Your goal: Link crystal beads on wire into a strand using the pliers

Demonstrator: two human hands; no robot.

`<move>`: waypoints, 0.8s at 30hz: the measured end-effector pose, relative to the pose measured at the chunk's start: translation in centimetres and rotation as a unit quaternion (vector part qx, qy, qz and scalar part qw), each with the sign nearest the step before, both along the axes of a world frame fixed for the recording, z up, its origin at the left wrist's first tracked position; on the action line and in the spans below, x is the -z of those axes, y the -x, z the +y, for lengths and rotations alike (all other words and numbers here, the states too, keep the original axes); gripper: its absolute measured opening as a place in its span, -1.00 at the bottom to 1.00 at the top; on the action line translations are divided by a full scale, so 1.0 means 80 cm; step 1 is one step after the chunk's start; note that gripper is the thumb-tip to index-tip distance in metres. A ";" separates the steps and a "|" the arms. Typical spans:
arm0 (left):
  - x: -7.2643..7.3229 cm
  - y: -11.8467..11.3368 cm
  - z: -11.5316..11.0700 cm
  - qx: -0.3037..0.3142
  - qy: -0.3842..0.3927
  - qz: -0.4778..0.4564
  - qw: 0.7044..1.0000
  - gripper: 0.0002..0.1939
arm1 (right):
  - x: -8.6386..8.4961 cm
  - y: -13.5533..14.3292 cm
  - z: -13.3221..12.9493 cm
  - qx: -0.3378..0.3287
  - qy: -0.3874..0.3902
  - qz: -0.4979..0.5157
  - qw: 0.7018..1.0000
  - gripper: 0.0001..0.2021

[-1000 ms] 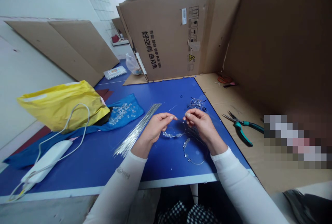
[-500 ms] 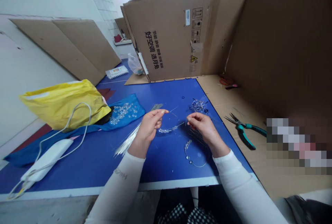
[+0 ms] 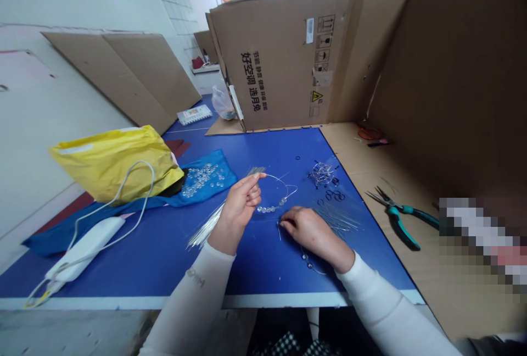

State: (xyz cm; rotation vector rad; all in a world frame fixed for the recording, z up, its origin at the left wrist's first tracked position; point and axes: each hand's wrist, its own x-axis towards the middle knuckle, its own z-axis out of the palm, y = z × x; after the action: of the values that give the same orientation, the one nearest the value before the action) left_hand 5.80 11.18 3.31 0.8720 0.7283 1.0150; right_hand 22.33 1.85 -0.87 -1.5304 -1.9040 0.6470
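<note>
Between thumb and fingertips, my left hand [image 3: 244, 198] pinches a thin wire whose loop curves to the right, with clear beads [image 3: 267, 209] strung along its lower part. Lower and to the right, my right hand [image 3: 310, 229] is just over the blue table, fingers pinched together; a short thin piece shows below the fingertips. Under my right hand lies another beaded wire [image 3: 310, 265], partly hidden. A bundle of straight wires [image 3: 205, 228] lies beside my left wrist, and more thin wires [image 3: 337, 218] lie beyond my right hand.
Loose clear beads [image 3: 201, 179] sit on blue cloth beside a yellow bag [image 3: 119, 161]. A white power strip [image 3: 88, 246] lies at left. Tangled wire pieces [image 3: 321, 173] and black rings [image 3: 335, 195] are farther back. Green-handled pliers [image 3: 399, 224] rest on cardboard at right.
My right hand has moved down and left, away from the end of the wire loop, onto the table over the other beaded wire. My left hand still holds its wire. The view has shifted slightly.
</note>
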 end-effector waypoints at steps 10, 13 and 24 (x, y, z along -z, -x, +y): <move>-0.001 -0.008 -0.011 0.057 0.060 -0.036 0.996 -0.74 | -0.006 -0.047 0.011 0.099 0.121 0.293 0.943 -0.61; -0.001 -0.012 -0.017 0.084 0.079 -0.049 0.992 -0.77 | -0.005 -0.038 0.012 0.014 0.219 0.483 0.848 -0.51; 0.006 -0.022 -0.029 0.121 0.063 -0.013 0.991 -0.80 | -0.007 -0.048 0.016 0.012 0.169 0.693 0.701 -0.76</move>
State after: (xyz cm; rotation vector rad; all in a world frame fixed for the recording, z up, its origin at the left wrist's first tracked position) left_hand 7.53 8.83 2.82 0.8142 0.6393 0.7554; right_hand 26.15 3.09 -0.31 -0.6802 -0.5654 1.5875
